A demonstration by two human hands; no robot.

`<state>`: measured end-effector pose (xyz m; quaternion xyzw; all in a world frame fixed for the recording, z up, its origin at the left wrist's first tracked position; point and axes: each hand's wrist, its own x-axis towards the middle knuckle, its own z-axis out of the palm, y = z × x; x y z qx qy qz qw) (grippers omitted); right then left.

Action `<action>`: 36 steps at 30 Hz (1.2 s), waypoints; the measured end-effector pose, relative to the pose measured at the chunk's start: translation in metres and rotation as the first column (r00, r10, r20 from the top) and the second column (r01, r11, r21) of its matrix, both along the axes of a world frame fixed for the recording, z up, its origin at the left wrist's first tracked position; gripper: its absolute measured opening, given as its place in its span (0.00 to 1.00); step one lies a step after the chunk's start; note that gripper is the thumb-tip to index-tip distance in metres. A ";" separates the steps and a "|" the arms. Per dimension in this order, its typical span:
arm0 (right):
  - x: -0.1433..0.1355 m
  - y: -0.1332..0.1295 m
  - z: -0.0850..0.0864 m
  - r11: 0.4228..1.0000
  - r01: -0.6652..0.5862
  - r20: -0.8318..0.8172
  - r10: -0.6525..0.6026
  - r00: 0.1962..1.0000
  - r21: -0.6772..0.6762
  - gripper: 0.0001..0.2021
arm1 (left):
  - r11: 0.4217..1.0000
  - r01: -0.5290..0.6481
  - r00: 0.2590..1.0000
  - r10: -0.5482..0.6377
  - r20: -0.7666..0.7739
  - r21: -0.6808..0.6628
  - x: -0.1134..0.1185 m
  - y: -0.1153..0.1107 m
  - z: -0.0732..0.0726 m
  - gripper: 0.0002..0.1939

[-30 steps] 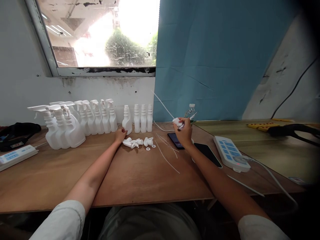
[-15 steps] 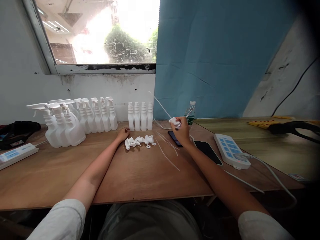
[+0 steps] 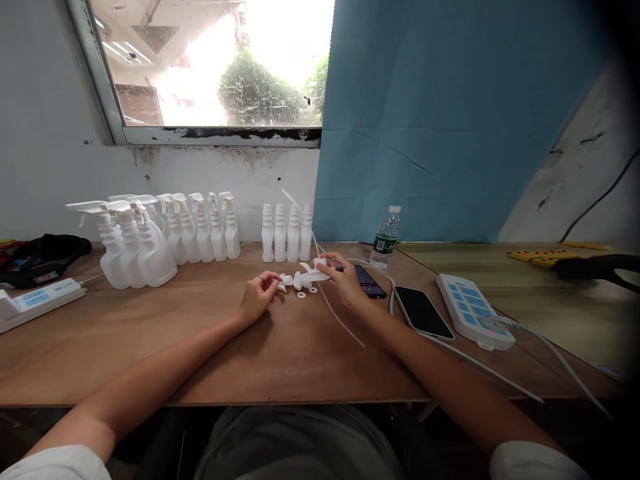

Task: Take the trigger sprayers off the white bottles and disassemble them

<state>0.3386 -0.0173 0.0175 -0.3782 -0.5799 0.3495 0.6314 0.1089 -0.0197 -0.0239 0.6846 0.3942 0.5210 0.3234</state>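
Observation:
My right hand (image 3: 341,279) is closed on a white spray trigger head (image 3: 316,273) with a thin tube (image 3: 291,200) sticking up from it. It hovers just over the loose parts on the table. My left hand (image 3: 260,295) lies at the left end of those parts, fingertips pinched on a white trigger head (image 3: 283,288) that they largely cover. Beside it are another trigger head (image 3: 301,281) and two white washers (image 3: 301,295). A thin loose tube (image 3: 343,325) curves across the wood in front of my right hand.
White spray bottles with heads (image 3: 155,257) stand at the left. Several headless bottles (image 3: 280,233) line the wall. On the right are a water bottle (image 3: 384,241), two phones (image 3: 424,312) and a power strip (image 3: 473,313); another power strip (image 3: 43,303) lies far left.
My right hand has come left and lower, to the loose parts, with its spray trigger head. My left hand has moved from beside the headless bottles onto the leftmost trigger head. The view has shifted slightly.

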 end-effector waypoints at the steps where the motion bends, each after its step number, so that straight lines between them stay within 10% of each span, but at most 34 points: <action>1: -0.007 -0.003 -0.004 0.998 -0.058 -0.051 0.056 0.997 -0.026 0.17 | 0.991 0.101 0.995 -0.101 0.004 -0.082 0.006 -0.006 0.000 0.17; 5: -0.028 -0.015 -0.014 0.978 -0.197 -0.149 0.185 0.971 -0.069 0.18 | 0.912 0.353 0.936 -0.344 0.078 -0.211 0.017 -0.013 0.001 0.25; 11: -0.041 -0.027 -0.018 0.951 -0.299 -0.066 0.294 0.953 -0.082 0.17 | 0.846 0.473 0.870 -0.403 0.284 -0.246 0.014 -0.011 0.004 0.32; 17: -0.030 -0.023 -0.019 0.971 -0.237 0.328 0.211 0.921 0.042 0.14 | 0.775 0.575 0.788 -0.440 0.430 -0.261 0.014 -0.010 0.003 0.27; 24: -0.028 -0.021 -0.023 0.856 -0.377 0.777 -0.044 0.628 0.354 0.10 | 0.776 0.529 0.834 -0.398 0.383 -0.345 0.011 -0.006 0.004 0.21; 36: -0.037 -0.018 -0.034 0.733 -0.454 0.811 -0.226 0.540 0.507 0.10 | 0.829 0.328 0.939 -0.233 0.253 -0.453 0.023 -0.008 0.008 0.11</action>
